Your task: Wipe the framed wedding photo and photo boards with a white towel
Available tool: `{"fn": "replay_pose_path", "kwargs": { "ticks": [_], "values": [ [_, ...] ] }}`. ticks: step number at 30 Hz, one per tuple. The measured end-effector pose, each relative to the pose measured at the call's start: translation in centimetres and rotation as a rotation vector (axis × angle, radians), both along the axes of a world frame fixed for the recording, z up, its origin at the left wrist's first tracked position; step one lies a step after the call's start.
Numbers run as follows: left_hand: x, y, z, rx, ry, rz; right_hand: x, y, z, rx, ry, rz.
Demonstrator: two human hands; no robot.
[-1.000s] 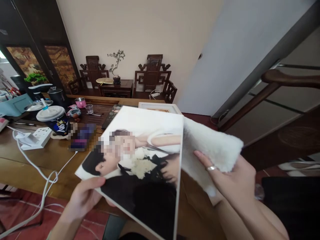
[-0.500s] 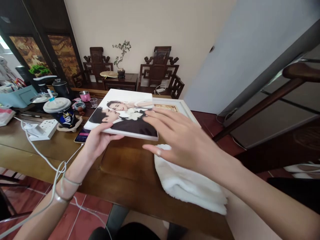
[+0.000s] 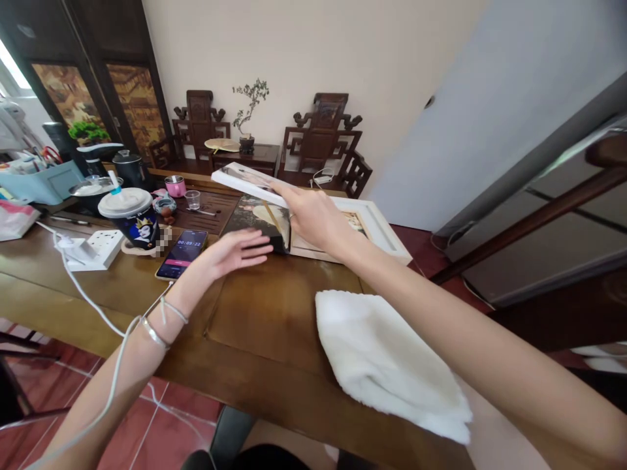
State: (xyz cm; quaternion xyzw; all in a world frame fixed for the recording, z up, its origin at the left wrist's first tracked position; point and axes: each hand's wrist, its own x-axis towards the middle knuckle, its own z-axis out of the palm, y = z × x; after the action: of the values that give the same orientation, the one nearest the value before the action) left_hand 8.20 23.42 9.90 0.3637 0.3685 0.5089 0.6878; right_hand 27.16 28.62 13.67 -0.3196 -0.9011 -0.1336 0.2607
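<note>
Hands are both stretched forward over the wooden table (image 3: 255, 326) in the head view, the only view there is. The right hand (image 3: 313, 215) is closed on the near edge of a photo panel (image 3: 245, 181), a flat white-edged print, and holds it lifted and tilted above the table; its long axis runs from the hand away to the left and slightly up, so the panel lies beyond and left of the fingers. The left hand (image 3: 235, 251) is wide, palm down, fingers spread, holding nothing; it hovers just above the wood, near the corner of a dark photo book (image 3: 257, 219) that lies flat under the raised panel, and I cannot tell if the fingertips touch it. The right hand is clearly the nearer one to the panel. A white picture frame (image 3: 379, 225) lies beside the book, partly covered by the right wrist. A folded white towel (image 3: 386, 359) rests on the near edge of the table, apart from both hands. A phone (image 3: 182, 253) with lit screen lies left of the left hand. The panel's picture side is seen at a steep angle and is hard to make out.
</note>
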Motion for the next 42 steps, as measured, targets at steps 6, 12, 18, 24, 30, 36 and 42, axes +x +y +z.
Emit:
{"fn": "replay_pose_path", "kwargs": {
  "ticks": [6, 12, 18, 24, 30, 36, 42],
  "values": [
    [0.3, 3.1, -5.4, -0.429, -0.028, 0.184, 0.8, 0.8, 0.1, -0.009, 0.026, -0.025],
    [2.9, 5.0, -7.1, -0.33, 0.033, 0.464, 0.7, 0.7, 0.2, -0.024, 0.041, -0.033],
    [3.0, 2.5, -7.2, -0.29, 0.047, 0.511, 0.8, 0.2, 0.5, -0.044, 0.015, -0.046],
    [2.7, -4.1, -5.9, -0.27, 0.022, 0.531, -0.1, 0.5, 0.5, -0.058, -0.039, -0.066],
    [3.4, -11.2, -5.3, -0.335, -0.016, 0.5, -1.8, 1.7, -1.3, -0.092, -0.144, -0.098],
    [4.2, -16.3, -6.1, -0.433, -0.039, 0.546, -3.5, 3.1, -4.2, -0.153, -0.23, -0.091],
    [5.0, -19.5, -6.1, -0.522, -0.028, 0.643, -4.5, 4.1, -6.6, -0.145, -0.321, -0.128]
  ]
}}
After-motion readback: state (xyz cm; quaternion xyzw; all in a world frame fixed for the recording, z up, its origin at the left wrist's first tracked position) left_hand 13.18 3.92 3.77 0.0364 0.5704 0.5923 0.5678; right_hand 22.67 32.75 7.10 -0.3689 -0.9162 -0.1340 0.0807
